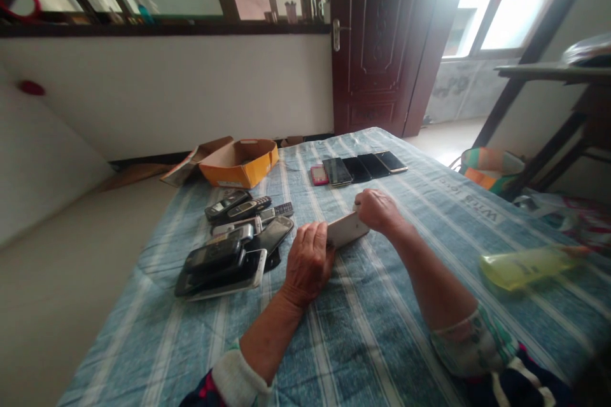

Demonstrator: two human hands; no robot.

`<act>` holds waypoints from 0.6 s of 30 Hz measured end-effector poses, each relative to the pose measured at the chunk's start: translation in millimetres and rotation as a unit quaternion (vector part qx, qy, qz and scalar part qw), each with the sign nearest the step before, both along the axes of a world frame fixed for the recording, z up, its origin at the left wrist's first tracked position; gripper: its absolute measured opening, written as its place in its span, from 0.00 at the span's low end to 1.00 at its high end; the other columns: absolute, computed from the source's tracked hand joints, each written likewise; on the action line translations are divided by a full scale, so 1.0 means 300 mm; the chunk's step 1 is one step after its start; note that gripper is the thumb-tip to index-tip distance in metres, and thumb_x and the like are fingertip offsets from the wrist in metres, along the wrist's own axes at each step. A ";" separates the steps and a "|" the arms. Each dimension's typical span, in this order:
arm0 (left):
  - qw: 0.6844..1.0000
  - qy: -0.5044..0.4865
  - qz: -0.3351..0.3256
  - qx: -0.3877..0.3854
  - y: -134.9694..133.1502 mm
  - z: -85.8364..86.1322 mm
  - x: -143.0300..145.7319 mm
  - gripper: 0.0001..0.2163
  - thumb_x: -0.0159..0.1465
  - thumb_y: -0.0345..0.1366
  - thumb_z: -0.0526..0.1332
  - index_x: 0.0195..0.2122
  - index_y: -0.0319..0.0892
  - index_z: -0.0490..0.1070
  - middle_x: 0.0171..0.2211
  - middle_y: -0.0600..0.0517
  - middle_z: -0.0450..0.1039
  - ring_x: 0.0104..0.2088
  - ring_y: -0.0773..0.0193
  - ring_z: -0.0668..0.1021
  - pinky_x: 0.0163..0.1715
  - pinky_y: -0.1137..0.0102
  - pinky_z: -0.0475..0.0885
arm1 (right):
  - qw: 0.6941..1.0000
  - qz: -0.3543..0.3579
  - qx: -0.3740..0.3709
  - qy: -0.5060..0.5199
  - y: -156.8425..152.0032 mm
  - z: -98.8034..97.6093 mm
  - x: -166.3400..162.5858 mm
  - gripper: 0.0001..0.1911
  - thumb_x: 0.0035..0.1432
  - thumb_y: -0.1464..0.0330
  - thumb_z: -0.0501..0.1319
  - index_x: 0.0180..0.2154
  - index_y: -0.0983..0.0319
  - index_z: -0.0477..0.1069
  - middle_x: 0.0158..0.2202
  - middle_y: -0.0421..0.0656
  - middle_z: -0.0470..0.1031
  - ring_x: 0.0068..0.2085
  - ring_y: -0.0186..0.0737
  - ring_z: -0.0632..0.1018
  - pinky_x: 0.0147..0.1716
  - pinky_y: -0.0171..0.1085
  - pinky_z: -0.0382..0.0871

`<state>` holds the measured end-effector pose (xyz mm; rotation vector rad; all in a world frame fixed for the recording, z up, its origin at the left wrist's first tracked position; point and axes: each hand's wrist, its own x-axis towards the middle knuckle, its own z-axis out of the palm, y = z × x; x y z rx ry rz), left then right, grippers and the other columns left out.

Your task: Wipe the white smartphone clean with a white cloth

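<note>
Both my hands hold a pale smartphone (348, 229), tilted up on its long edge above the striped cloth. My left hand (309, 259) is closed round its left end. Fingers of my right hand (379, 209) pinch the upper right corner; whatever else may be between them is hidden. Left of my hands lies a pile of old phones (214, 257), with several keypad phones (248, 206) behind it. Beyond my right hand, a row of dark smartphones (366, 168) lies flat beside a small pink-edged phone (319, 175).
An open orange cardboard box (241, 162) stands at the far left of the cloth-covered surface (382, 337). To the right lies a yellow translucent pouch (525, 267). A dark wooden door (377, 44) and a side table (548, 71) stand beyond.
</note>
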<state>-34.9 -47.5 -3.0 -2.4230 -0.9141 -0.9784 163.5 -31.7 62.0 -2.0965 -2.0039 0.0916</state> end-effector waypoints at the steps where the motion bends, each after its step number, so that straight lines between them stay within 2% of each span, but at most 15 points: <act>1: 1.000 0.000 0.003 -0.004 -0.001 0.000 0.001 0.18 0.62 0.31 0.57 0.53 0.30 0.63 0.44 0.37 0.70 0.46 0.48 0.72 0.48 0.55 0.72 | 1.000 -0.017 -0.001 0.017 0.007 -0.010 0.019 0.15 0.54 0.73 0.54 0.36 0.63 0.79 0.39 0.53 0.79 0.42 0.45 0.77 0.38 0.36 0.65; 4: 1.000 -0.001 0.007 -0.012 -0.003 0.001 0.004 0.20 0.61 0.31 0.59 0.54 0.31 0.62 0.45 0.37 0.70 0.46 0.48 0.72 0.48 0.54 0.72 | 0.994 -0.065 0.011 0.086 0.023 -0.040 0.073 0.14 0.51 0.73 0.55 0.34 0.63 0.80 0.36 0.50 0.80 0.40 0.44 0.78 0.35 0.34 0.64; 7: 1.000 0.002 0.005 -0.011 -0.001 -0.002 0.004 0.22 0.60 0.32 0.60 0.54 0.30 0.62 0.46 0.36 0.70 0.47 0.47 0.72 0.48 0.54 0.72 | 0.978 -0.092 0.065 0.176 0.032 -0.057 0.098 0.15 0.50 0.73 0.56 0.35 0.62 0.81 0.33 0.46 0.80 0.37 0.41 0.78 0.33 0.32 0.65; 11: 1.000 0.006 0.005 -0.015 0.003 -0.006 0.000 0.24 0.59 0.33 0.62 0.56 0.31 0.60 0.48 0.36 0.69 0.48 0.46 0.72 0.48 0.52 0.72 | 0.950 -0.035 0.116 0.288 0.042 -0.064 0.076 0.15 0.48 0.74 0.56 0.34 0.61 0.81 0.33 0.41 0.81 0.39 0.38 0.78 0.38 0.31 0.67; 13: 1.000 0.009 0.006 -0.016 0.003 -0.006 -0.001 0.25 0.58 0.32 0.61 0.57 0.33 0.59 0.48 0.37 0.68 0.48 0.46 0.72 0.48 0.52 0.72 | 0.943 -0.015 0.095 0.320 0.044 -0.066 0.065 0.16 0.45 0.76 0.56 0.32 0.61 0.81 0.30 0.41 0.80 0.37 0.38 0.78 0.38 0.32 0.68; 15: 1.000 0.014 0.007 -0.020 0.001 -0.005 -0.002 0.26 0.58 0.32 0.62 0.57 0.33 0.59 0.49 0.37 0.68 0.48 0.46 0.72 0.48 0.51 0.72 | 0.931 -0.026 0.058 0.360 0.042 -0.069 0.063 0.16 0.44 0.76 0.55 0.30 0.63 0.81 0.24 0.41 0.77 0.30 0.38 0.77 0.32 0.32 0.68; 18: 0.999 0.017 0.008 -0.028 0.000 -0.003 -0.001 0.27 0.58 0.32 0.62 0.57 0.31 0.59 0.48 0.36 0.68 0.49 0.46 0.71 0.49 0.52 0.71 | 0.900 -0.032 0.019 0.434 0.033 -0.081 0.076 0.16 0.41 0.75 0.53 0.28 0.66 0.79 0.18 0.39 0.71 0.21 0.33 0.71 0.22 0.31 0.62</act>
